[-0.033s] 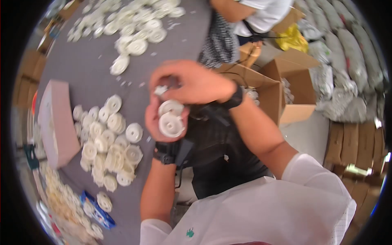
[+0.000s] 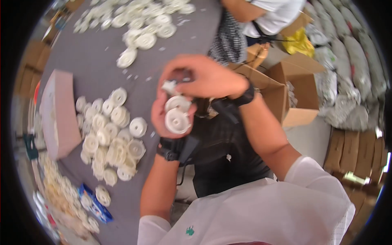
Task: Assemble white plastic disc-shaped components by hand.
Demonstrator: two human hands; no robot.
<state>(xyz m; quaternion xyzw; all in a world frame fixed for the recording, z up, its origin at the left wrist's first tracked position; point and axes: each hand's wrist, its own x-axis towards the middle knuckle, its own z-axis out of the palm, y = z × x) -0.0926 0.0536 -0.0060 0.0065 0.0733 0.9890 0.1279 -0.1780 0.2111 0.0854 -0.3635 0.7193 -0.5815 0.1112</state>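
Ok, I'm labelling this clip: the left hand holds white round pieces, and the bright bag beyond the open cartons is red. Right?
Not quite: the bright bag is yellow, as the head view shows. The left hand does hold white round pieces.

There are two hands point(image 2: 206, 76), two wristbands point(image 2: 246, 93), apparently two held discs point(image 2: 177, 123).

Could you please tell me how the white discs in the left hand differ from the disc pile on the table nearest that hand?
Only two held discs show, while the disc pile has many. The held discs overlap in the left hand; the disc pile lies loosely heaped on the grey table. Both consist of round, pale pieces.
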